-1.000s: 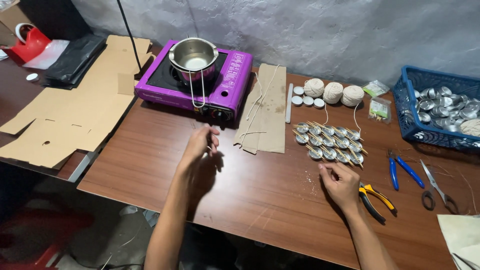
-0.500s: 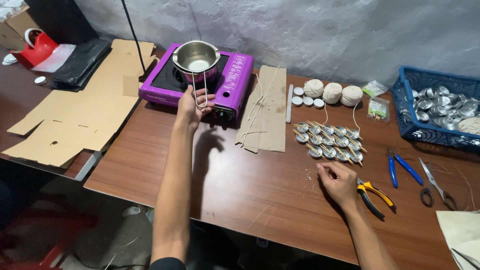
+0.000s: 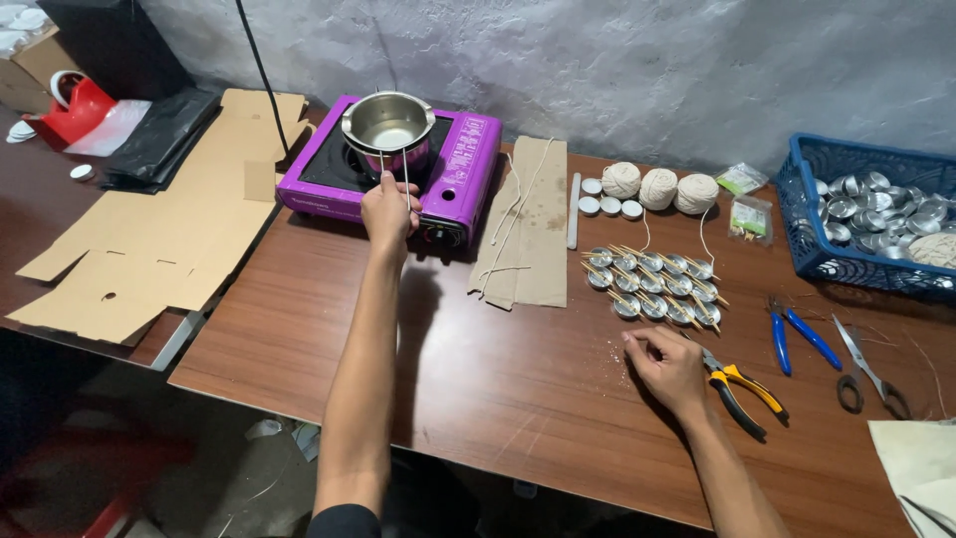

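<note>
1. Hidden/cut off: the left hand [image 3: 389, 211] is seen from the back, so its fingertips and the exact grip are covered by the hand itself. The lower end of the wire handle [image 3: 394, 167] disappears into that fist.
2. The burner under the steel pot [image 3: 388, 123] is not visible; the pot covers it. Pot contents hard to make out, only a pale sheen inside.
3. Right edge: the blue basket [image 3: 803, 224] of small metal cups is cut by the frame; so is a pale sheet at the bottom-right corner.
4. Top-left corner items (red object, white lids, dark box) partly cut off, too small to name exactly.
5. Left hand: curled closed around the pot's wire handle, arm stretched forward over the table [image 3: 478, 369].
6. Right hand [image 3: 665, 361]: loosely curled, knuckles up, resting on the table; fingertips pinched near the tabletop, whether they hold something I cannot tell.
7. Pot location: on the purple portable stove [image 3: 460, 169], at the far-left part of the brown table, beside flat cardboard [image 3: 149, 249].
8. Orientation: pot upright, mouth up. Its two-wire handle runs from the rim toward the person; the long axis is near-to-far, almost vertical in the view.
9. Just beyond the right hand: rows of tealight cups with sticks [image 3: 652, 284]; yellow-handled pliers [image 3: 742, 391] just beside its wrist side.
10. Further right: blue-handled pliers [image 3: 797, 336] and scissors [image 3: 866, 369]; three twine balls [image 3: 657, 187] behind the cups.
</note>
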